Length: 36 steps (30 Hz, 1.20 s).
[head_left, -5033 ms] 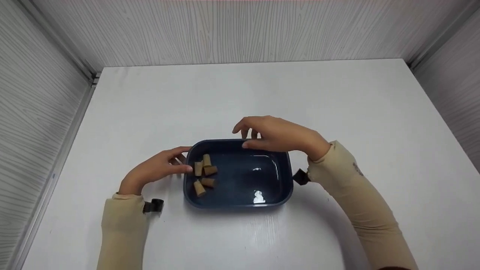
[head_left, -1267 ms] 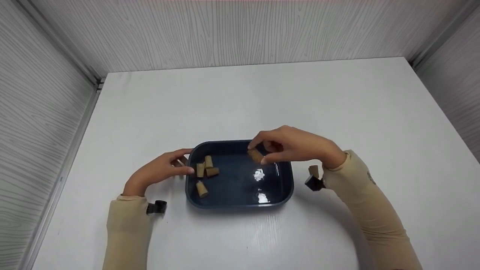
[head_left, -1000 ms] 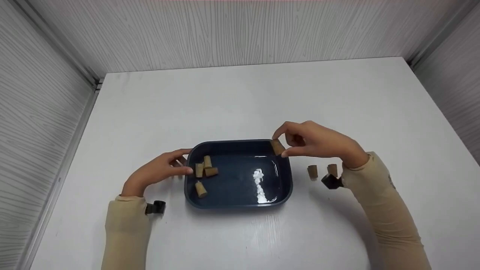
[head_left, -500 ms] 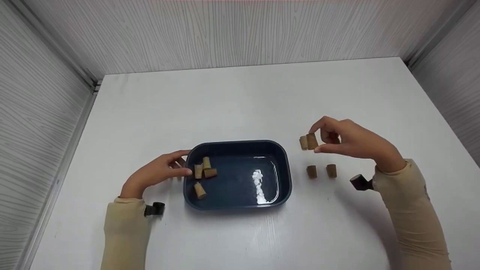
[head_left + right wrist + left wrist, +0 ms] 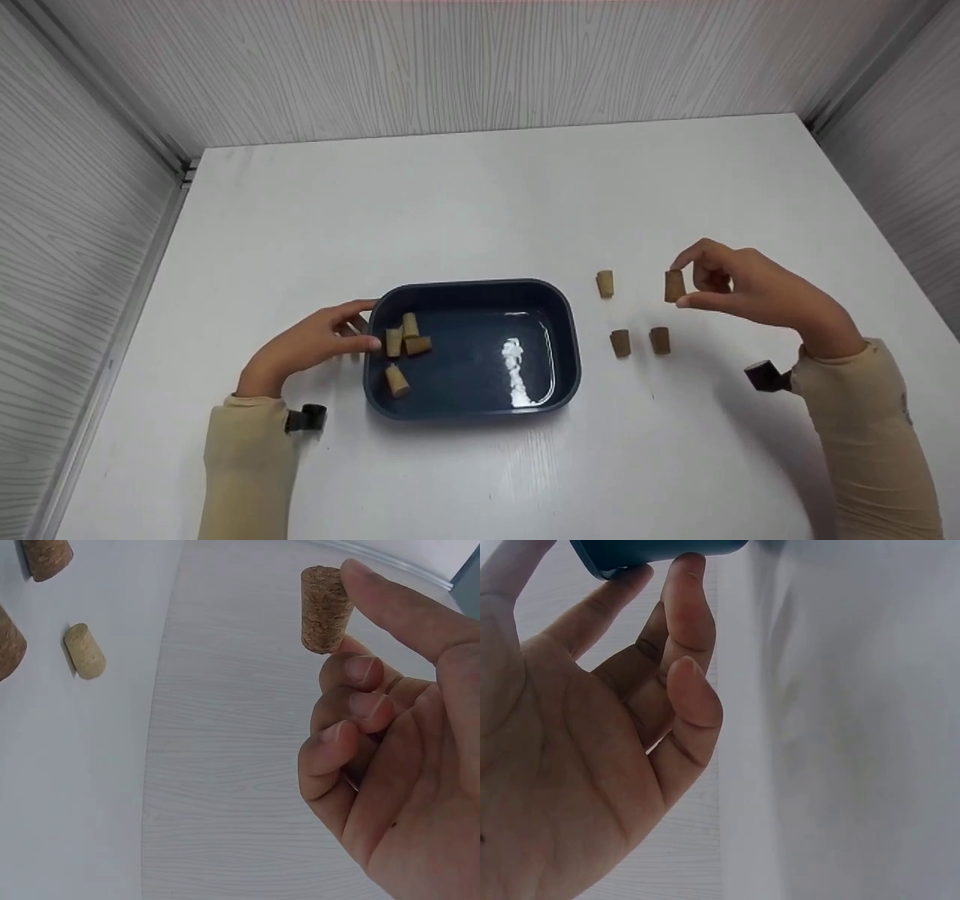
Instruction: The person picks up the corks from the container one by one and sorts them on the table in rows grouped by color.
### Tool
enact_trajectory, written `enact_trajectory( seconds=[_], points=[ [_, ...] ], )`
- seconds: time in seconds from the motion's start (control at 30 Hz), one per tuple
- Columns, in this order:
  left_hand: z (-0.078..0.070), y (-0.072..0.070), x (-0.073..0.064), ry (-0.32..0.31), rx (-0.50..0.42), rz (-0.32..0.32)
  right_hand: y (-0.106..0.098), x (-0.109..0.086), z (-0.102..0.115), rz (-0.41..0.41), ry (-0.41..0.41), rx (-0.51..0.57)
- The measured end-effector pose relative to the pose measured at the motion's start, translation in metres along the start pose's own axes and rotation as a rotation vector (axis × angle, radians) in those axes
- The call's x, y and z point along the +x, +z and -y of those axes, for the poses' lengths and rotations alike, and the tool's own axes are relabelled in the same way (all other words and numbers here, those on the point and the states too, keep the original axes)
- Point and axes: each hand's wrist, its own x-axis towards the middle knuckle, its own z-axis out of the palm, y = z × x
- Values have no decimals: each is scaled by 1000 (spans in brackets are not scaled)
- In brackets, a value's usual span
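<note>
While the left hand (image 5: 311,346) steadies one end of a dark blue tray (image 5: 472,415), its thumb lapping over the rim and its fingers set against the outer wall, the right hand (image 5: 757,294) pinches a single brown cork (image 5: 675,286) between thumb and index finger. The remaining fingers of the right hand are folded toward the palm, as the right wrist view shows; whether the pinched cork touches the white table (image 5: 480,202) cannot be told. Inside the tray, at its left end, lie four corks (image 5: 397,381): three clustered close together, the fourth just nearer the person. To the right of the tray, on the table, are three more: a paler cork (image 5: 605,284), level with the pinched one and to its left, and, nearer the person, a pair of darker corks (image 5: 660,340) side by side with a gap between. Beige sleeves (image 5: 247,465) cover both forearms, each with a small black mount (image 5: 763,376) at the wrist.
</note>
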Motion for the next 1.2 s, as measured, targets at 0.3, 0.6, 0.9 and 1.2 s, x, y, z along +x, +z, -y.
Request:
enact_trajectory(
  seconds=[0.3,0.6,0.9,1.2],
  points=[
    [-1,0,1,-27,4,8,2,-16,-10,93,156,-36],
    [1,0,0,-13,10,9,12,-32,-28,197,257,-42],
    [2,2,3,-15,2,7,22,-40,-40,322,328,-26],
    [-2,-1,-2,-22,10,8,22,-49,-43,390,327,-68]
  ],
)
